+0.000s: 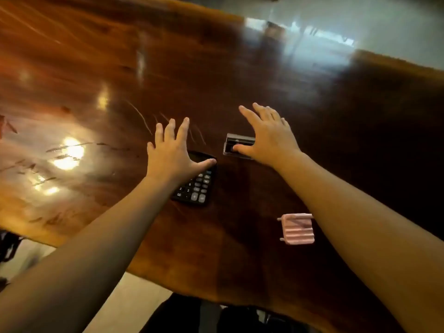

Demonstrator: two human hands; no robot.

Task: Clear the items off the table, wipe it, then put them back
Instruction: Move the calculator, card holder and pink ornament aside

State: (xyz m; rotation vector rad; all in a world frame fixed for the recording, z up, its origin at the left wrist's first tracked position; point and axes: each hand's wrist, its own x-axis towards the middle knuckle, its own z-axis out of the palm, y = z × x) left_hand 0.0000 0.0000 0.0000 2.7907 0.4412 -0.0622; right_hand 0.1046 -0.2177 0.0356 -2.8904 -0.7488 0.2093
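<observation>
Room to move lies mostly on the far and left parts of the glossy dark wooden surface (216,68), bare out to its far edge by the pale floor (396,32), while the near edge curves just below both forearms. The left hand (170,152), grip wide with fingers spread, covers the top of the black calculator (195,186). The right hand (269,135), fingers equally splayed, has its thumb on a small silver-and-black box (236,145); a pink ribbed item (298,229) lies nearer, beside the right forearm.
</observation>
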